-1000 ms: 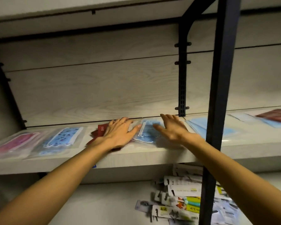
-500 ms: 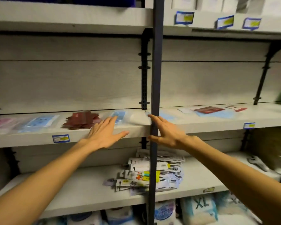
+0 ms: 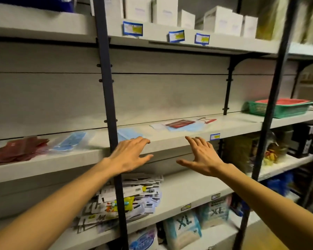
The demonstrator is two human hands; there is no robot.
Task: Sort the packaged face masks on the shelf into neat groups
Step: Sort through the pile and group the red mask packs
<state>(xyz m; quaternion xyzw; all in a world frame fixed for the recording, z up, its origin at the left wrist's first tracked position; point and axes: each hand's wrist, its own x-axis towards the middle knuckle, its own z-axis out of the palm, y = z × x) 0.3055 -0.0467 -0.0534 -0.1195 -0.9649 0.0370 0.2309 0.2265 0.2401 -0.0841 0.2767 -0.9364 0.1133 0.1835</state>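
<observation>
Both hands are spread wide and hold nothing: the left hand (image 3: 129, 154) and right hand (image 3: 202, 156) hover apart, just before the front edge of the shelf (image 3: 170, 139). Beyond the right hand's fingertips lies a loose mixed pile (image 3: 182, 125), a red pack on blue ones. Just past the left hand sits a blue pack (image 3: 126, 133); farther left, another blue pack (image 3: 70, 141) and a red stack (image 3: 18, 149). Best reach in flat, slide the red one free, and carry like to like without ruffling the neighbours.
</observation>
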